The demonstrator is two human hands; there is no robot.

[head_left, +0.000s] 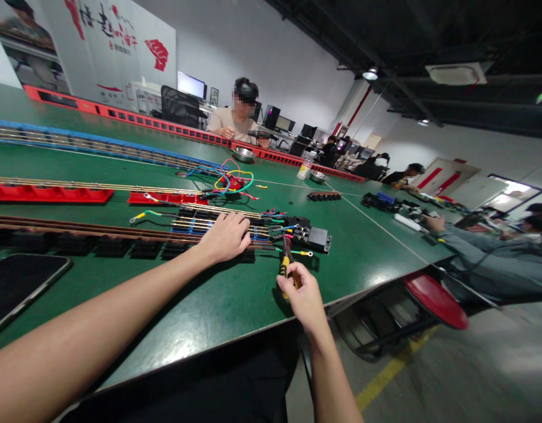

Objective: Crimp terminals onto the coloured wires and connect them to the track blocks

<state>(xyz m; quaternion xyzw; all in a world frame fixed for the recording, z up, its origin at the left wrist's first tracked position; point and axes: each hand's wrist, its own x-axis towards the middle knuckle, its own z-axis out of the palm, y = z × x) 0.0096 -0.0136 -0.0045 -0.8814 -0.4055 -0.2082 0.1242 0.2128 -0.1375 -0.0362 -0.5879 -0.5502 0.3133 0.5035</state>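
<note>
The right hand [303,289] grips yellow-and-black pliers [285,261], tips at twelve o'clock among thin wires [288,241] beside the black connector [318,239]; a slip could nick or tug one loose. At ten o'clock, the left hand [227,238] rests over the rail assembly [189,224], fingers bent, grip uncertain; light pressure might let it shift. Toward eleven, the banner [107,64] carries red and black writing, too unclear to read.

Display panel [90,69], beyond the far-left edge of the workbench [236,299]: large brush-style Chinese characters [116,36] in black and red; "起" legible, remainder uncertain. Red raised-fist emblem [157,54] to their right. Smaller line beneath: illegible. Bottle label [303,171], near the workbench's far edge: yellow, print too small to read.
</note>
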